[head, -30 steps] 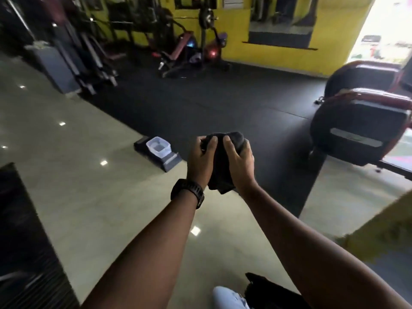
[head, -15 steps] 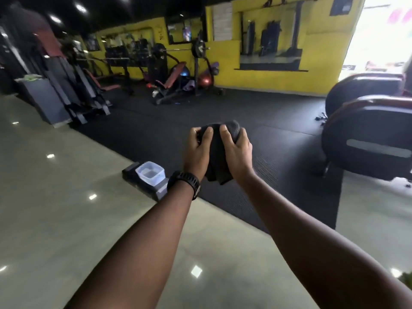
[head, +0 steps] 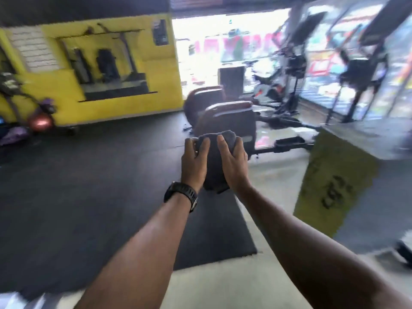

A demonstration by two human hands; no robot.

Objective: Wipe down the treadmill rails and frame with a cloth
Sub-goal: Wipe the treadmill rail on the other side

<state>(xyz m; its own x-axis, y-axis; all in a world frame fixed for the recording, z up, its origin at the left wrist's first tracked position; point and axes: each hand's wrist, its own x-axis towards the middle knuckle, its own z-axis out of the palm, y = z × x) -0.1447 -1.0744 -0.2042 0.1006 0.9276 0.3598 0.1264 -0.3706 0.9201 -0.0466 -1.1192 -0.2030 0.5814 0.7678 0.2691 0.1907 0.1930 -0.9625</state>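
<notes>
A dark grey cloth [head: 215, 166] hangs bunched between both hands at chest height in front of me. My left hand [head: 193, 162], with a black watch on its wrist, grips the cloth's left side. My right hand [head: 233, 165] grips its right side, fingers curled over the top. Dark cardio machines [head: 225, 121] with red-brown trim stand beyond the hands, with upright machine frames [head: 356, 70] at the far right by the windows. The picture is blurred by head motion.
A black rubber mat [head: 89, 186] covers the floor to the left and ahead. A yellow block [head: 330, 188] with dark lettering stands at the right on pale tile. A yellow wall [head: 111, 70] with a mirror is at the back left.
The view has swung to the right: the white tub and left-hand machines have left the picture, and the windows and yellow block have come in. Both hands keep hold of the cloth.
</notes>
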